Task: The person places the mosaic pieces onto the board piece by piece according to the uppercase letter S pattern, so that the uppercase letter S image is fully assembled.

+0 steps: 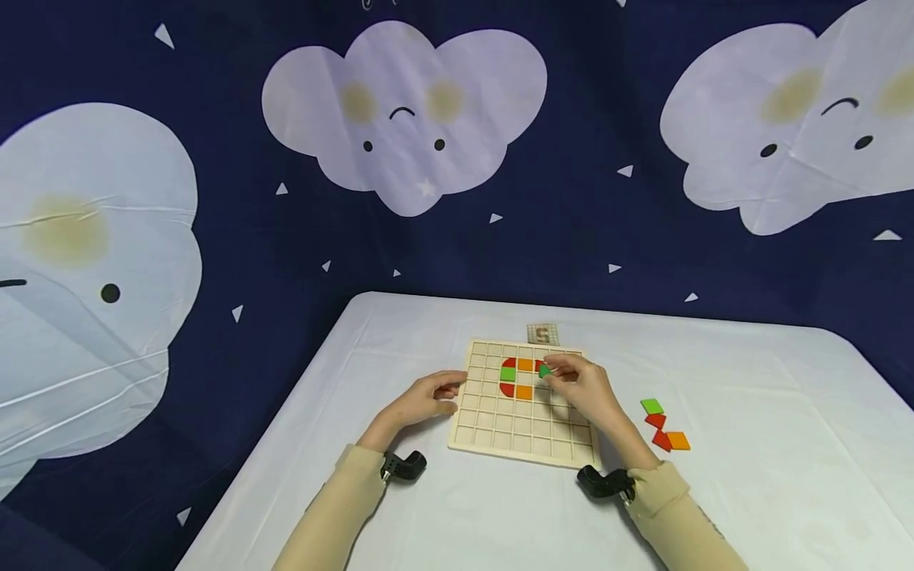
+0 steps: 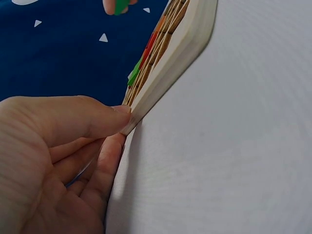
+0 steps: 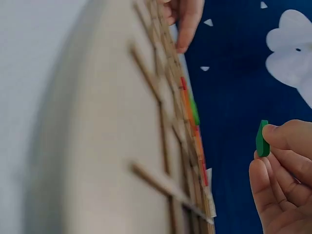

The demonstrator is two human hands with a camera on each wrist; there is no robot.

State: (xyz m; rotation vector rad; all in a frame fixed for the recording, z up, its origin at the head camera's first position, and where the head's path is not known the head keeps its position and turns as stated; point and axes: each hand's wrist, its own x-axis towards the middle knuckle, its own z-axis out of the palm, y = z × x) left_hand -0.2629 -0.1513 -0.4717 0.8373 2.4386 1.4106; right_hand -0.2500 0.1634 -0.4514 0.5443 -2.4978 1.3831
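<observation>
A pale wooden grid board lies on the white table. Between the thumb and fingers of the right hand is a small dark green tile, held over the board's upper right part. The left hand holds the board's left edge, thumb on the rim and fingers against the side, as the left wrist view shows. Set in the grid are a light green tile, two orange tiles and several red tiles; one red tile is partly hidden near the right fingertips.
Right of the board lie a loose light green tile, two red tiles and an orange tile. A small patterned card sits just behind the board. Beyond the table hangs a dark blue cloth with clouds.
</observation>
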